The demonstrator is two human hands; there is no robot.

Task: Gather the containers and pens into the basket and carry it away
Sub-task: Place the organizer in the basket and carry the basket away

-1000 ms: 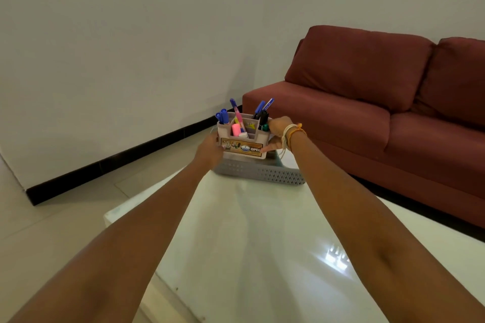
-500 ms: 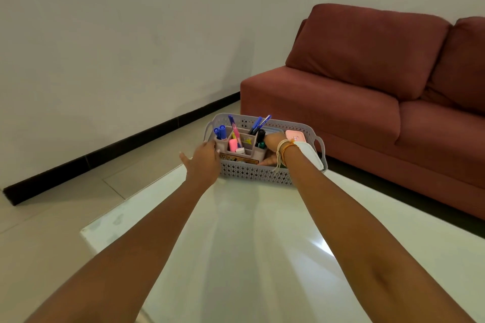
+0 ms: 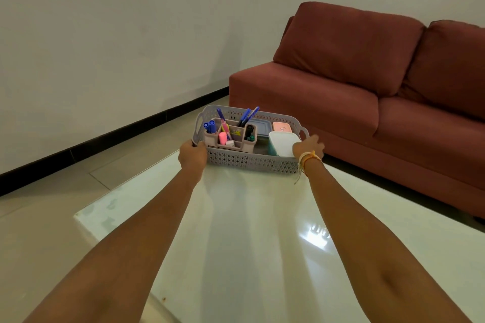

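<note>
A grey perforated basket (image 3: 252, 162) stands at the far end of the glossy white table (image 3: 249, 231). Inside it sits a beige pen organizer (image 3: 236, 145) holding blue pens (image 3: 246, 117) and markers. Beside the organizer are a white container (image 3: 282, 144), a pink container (image 3: 281, 126) and a blue-lidded container (image 3: 262, 126). My left hand (image 3: 193, 153) grips the basket's left end with curled fingers. At the basket's right end, by the handle, my right hand (image 3: 308, 147) touches it with fingers loosely extended.
A dark red sofa (image 3: 367, 102) stands close behind and to the right of the table. A white wall with a black skirting board (image 3: 105, 139) runs along the left. Beige tiled floor (image 3: 52, 204) lies left of the table.
The pen organizer came down into the basket and both hands let go of it. They moved outward to the two ends of the basket.
</note>
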